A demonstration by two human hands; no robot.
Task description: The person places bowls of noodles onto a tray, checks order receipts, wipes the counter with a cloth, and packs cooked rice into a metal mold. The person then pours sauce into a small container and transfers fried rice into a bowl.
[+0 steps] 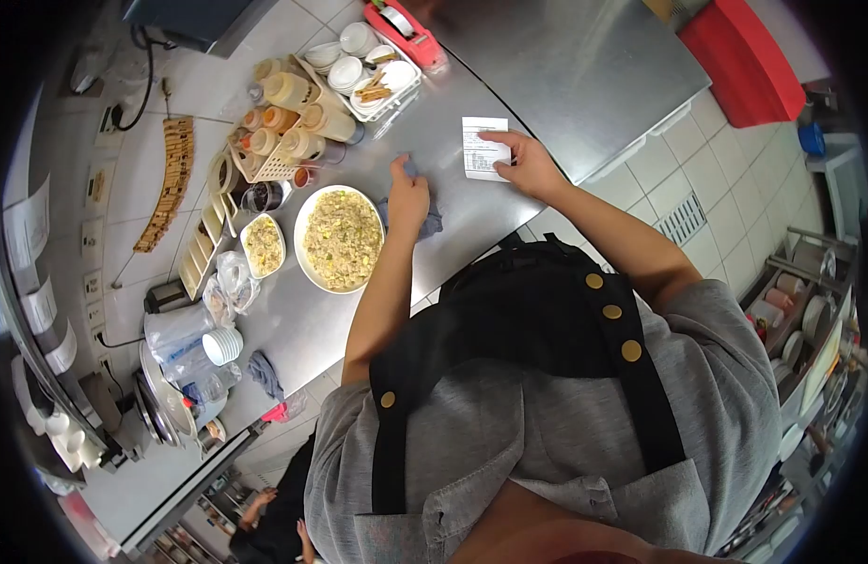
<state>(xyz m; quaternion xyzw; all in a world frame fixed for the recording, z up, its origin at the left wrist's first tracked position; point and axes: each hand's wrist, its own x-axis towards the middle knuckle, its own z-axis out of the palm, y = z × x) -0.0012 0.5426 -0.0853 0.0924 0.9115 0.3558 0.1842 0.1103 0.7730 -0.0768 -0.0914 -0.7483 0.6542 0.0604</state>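
Note:
My right hand (528, 164) pinches a white printed paper slip (481, 141) between thumb and fingers, above the steel counter (471, 221). My left hand (409, 202) grips a blue-grey cloth (429, 218) on the counter; part of the cloth shows past the fingers. Just left of that hand is a large round white dish of fried rice (341, 239), with egg bits in it. Farther left stands a smaller white bowl of the same rice (263, 245).
Sauce bottles (288, 91) fill a basket behind the dishes. Beside it, a rack holds small white plates (347, 72), near a red tape dispenser (403, 31). Plastic bags, stacked cups (222, 346) and another cloth (264, 373) lie left. Another person (279, 512) is at the lower left.

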